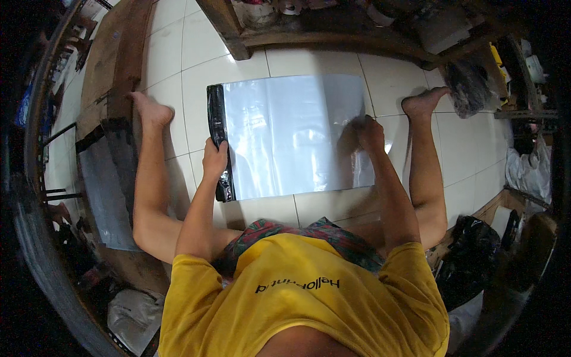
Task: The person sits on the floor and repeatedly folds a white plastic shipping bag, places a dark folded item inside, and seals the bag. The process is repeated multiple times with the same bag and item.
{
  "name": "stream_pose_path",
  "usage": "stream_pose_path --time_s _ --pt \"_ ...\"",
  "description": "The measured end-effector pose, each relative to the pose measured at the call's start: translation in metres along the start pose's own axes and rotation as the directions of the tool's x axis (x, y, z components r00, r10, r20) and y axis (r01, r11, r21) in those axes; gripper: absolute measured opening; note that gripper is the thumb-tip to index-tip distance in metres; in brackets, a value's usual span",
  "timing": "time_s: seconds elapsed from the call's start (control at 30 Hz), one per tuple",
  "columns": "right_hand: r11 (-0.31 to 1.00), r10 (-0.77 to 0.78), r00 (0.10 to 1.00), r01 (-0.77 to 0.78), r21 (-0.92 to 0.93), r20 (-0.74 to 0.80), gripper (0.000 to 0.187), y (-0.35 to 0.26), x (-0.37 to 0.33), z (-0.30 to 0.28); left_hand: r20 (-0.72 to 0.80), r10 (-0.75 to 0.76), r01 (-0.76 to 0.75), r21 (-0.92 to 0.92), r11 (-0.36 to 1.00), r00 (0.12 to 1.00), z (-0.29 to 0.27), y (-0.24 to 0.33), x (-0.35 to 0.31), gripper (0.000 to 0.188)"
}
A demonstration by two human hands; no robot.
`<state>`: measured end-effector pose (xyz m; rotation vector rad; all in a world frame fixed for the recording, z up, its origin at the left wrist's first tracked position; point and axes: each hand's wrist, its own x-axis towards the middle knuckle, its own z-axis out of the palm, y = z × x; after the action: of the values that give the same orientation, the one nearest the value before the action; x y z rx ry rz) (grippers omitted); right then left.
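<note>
Grip on bag [285,137], white-tiled floor [464,140]

Pale tiled floor [165,56], a wooden bench [333,39] across the far side. Brown board [110,56] lies along the left. At right, a crumpled dark bag [468,89], then a white bag [528,172], with a black bag [468,247] nearer.

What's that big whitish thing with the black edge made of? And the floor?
The big whitish sheet looks like thin, glossy plastic: it has bright streaks and soft creases. Its black edge seems shiny plastic too, with glints. The floor is probably glazed tile: pale and shiny, with thin dark lines.
</note>
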<state>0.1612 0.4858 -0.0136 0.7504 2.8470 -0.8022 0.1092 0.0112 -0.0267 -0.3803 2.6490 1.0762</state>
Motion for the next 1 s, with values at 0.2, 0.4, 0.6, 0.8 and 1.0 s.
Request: stream_pose_path --time_s 0.2,0.4,0.6,0.8,1.0 --pt "0.987 -0.139 0.982 0.148 -0.065 0.126 0.045 0.002 0.002 -0.011 0.148 -0.030 0.089 -0.412 0.907 0.989 -0.013 -0.001 0.001 0.036" --pt "0.833 -0.493 0.820 0.347 -0.430 -0.293 0.063 -0.009 -0.022 0.020 0.107 -0.054 0.077 -0.227 0.971 0.993 -0.011 0.005 -0.001 0.036" --pt "0.973 -0.222 0.962 0.207 -0.105 -0.156 0.054 0.014 -0.006 0.036 0.183 -0.105 0.170 -0.388 0.906 0.978 -0.011 0.003 0.001 0.040" --pt "0.996 -0.089 0.978 0.082 -0.043 -0.187 0.038 0.032 0.007 0.020 0.180 -0.089 0.161 -0.440 0.883 0.980 -0.019 0.010 -0.006 0.044" --pt "0.984 -0.091 0.990 0.106 0.146 -0.106 0.033 0.007 0.001 0.016 0.084 -0.034 0.046 -0.139 0.989 0.996 -0.008 0.018 -0.006 0.045"
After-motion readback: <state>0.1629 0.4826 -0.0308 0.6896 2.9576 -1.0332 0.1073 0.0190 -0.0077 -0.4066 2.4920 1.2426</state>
